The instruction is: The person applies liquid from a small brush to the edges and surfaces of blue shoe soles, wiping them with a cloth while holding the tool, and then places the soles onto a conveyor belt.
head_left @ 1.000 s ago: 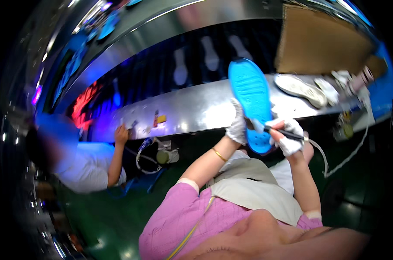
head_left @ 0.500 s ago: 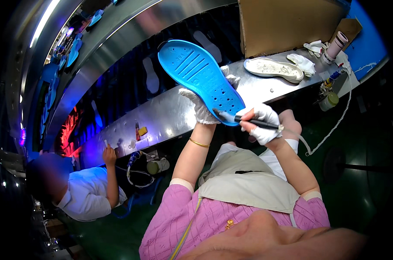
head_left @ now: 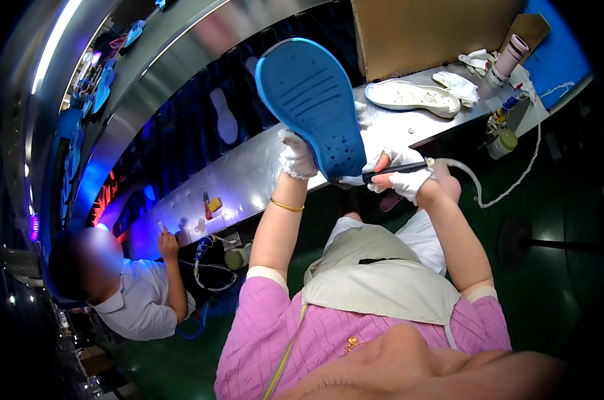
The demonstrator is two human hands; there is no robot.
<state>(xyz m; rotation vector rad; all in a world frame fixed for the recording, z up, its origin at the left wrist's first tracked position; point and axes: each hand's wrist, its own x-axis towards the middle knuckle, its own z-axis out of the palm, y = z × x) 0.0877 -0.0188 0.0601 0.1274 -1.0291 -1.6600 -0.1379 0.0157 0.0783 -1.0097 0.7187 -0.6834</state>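
The left hand (head_left: pixel 297 157) clasps a grooved, curvy blue sole (head_left: pixel 312 93) at the shiny metal surface (head_left: pixel 252 177); the right hand (head_left: pixel 410 182) pinches a slender black-handled brush (head_left: pixel 398 170) by the sole's lower end.

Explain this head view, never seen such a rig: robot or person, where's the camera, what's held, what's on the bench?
No robot: these are a person's own two hands, in white coverings. The camera is the left of two wide fisheyes worn on the head, looking down, so straight edges bend.

The left hand holds a blue sole tilted up. The right hand grips a black-handled tool with its tip at the sole's near end; contact is hard to tell. A pale hose runs from it.

On the metal bench lie a white sole, a crumpled white cloth and a yellow block. A co-worker is at left.
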